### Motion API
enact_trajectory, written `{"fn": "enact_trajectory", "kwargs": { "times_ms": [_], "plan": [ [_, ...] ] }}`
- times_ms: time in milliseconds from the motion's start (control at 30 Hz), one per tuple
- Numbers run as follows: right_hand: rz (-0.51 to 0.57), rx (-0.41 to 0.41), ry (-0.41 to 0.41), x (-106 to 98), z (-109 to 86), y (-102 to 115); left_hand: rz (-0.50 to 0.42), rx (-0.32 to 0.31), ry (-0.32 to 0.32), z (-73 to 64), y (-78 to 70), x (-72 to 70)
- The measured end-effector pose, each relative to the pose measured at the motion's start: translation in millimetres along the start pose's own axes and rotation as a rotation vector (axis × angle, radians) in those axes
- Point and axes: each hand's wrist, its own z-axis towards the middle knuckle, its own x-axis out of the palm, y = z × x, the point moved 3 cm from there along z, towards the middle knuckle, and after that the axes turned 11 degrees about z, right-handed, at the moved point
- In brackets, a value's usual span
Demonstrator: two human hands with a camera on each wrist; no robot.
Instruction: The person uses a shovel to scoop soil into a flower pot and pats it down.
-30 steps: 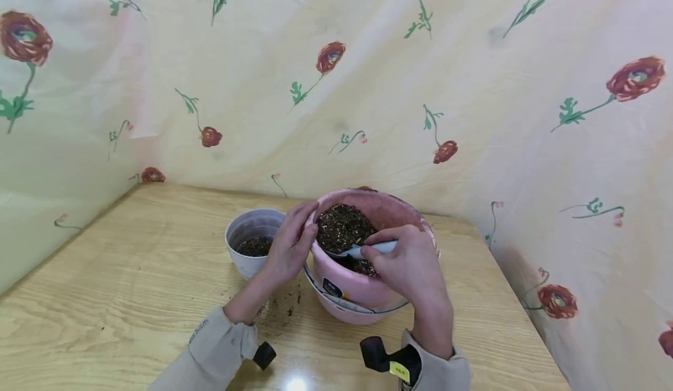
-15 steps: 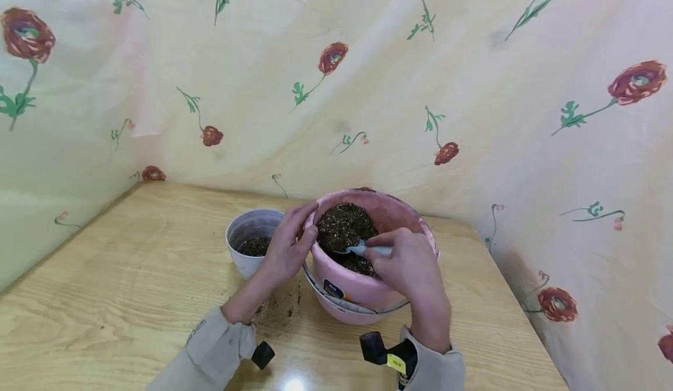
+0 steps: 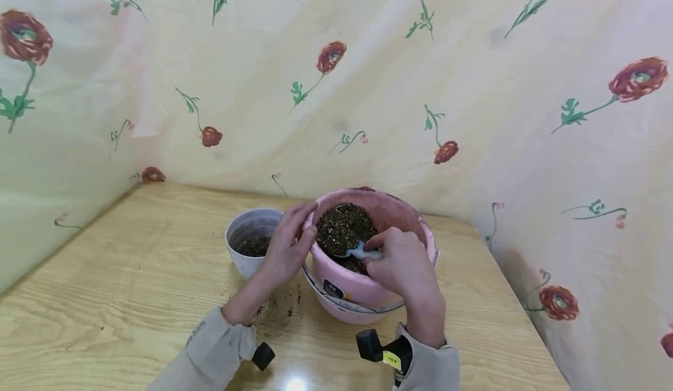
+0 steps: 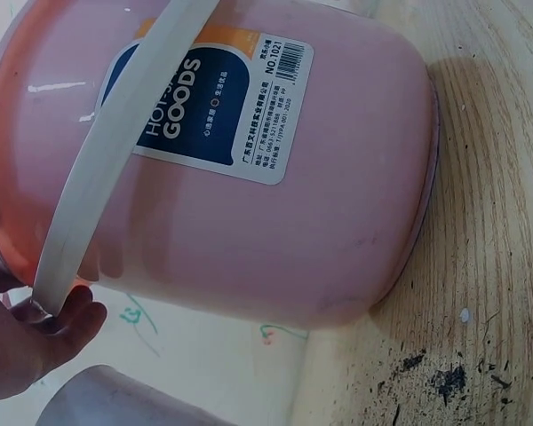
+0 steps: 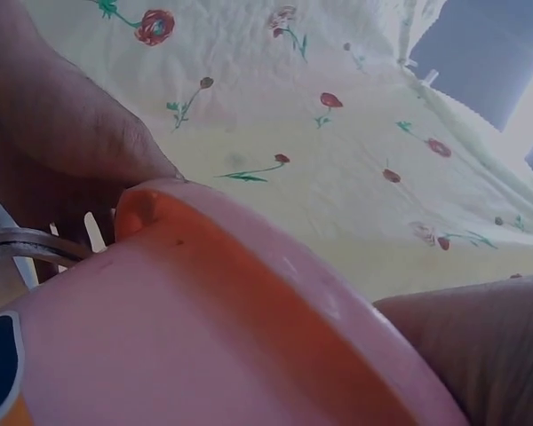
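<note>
A pink bucket (image 3: 363, 286) with dark potting soil (image 3: 344, 227) heaped at its left side stands on the table. My left hand (image 3: 286, 242) grips the bucket's left rim, thumb toward the inside. In the left wrist view, the fingers of this hand (image 4: 35, 328) curl at the rim beside the bucket's pale carrying handle (image 4: 98, 169). Inside the bucket, my right hand (image 3: 405, 265) holds a small light-blue trowel (image 3: 360, 252) by its handle, its blade down at the soil. In the right wrist view the bucket's wall (image 5: 160, 328) hides the trowel.
A grey-white plant pot (image 3: 239, 262) with some soil in its bottom stands just left of the bucket. Soil crumbs (image 3: 286, 309) lie on the wooden table (image 3: 131, 297) in front. Flowered cloth (image 3: 252, 69) hangs behind and along both sides.
My right hand has shifted slightly left with the trowel, and less of the trowel's handle shows now. My left hand has stayed on the rim.
</note>
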Motion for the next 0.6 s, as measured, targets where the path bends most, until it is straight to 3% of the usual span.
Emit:
{"fn": "enact_trajectory", "kwargs": {
  "times_ms": [200, 600],
  "plan": [
    [0.030, -0.058, -0.049, -1, -0.8, 2, -0.012, -0.013, 0.006, -0.2, 1.0, 0.6],
    [0.026, -0.066, -0.112, -23, -16.3, 5, 0.001, -0.025, 0.041, 1.1, 1.5, -1.6]
  ]
}}
